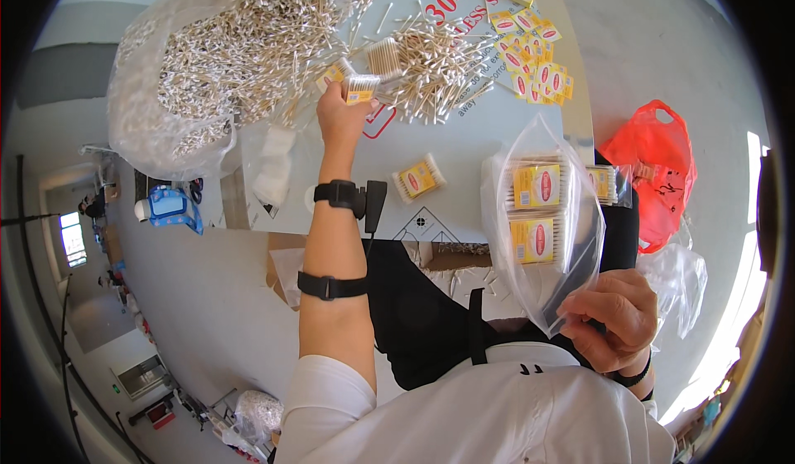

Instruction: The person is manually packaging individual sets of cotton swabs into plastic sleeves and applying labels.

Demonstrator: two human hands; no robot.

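upright, long axis vertical: clear bag (542, 224) in right hand (611, 315)

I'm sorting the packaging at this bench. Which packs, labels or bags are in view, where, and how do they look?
Clear bag, right hand: two yellow-labelled packs.
Small pack, left hand: yellow label.
Single pack, table middle: yellow-red label.
Yellow labels, far right: loose heap.
Big clear bag, far left: cotton swabs.
Red bag, right: crumpled.

Pale grey work table (464, 145) sitting far centre over a smooth grey concrete floor (224, 298). Window (73, 239) glowing at far left; strong daylight washing in along the right edge. Red plastic bag (654, 166) lying on floor, right of table.
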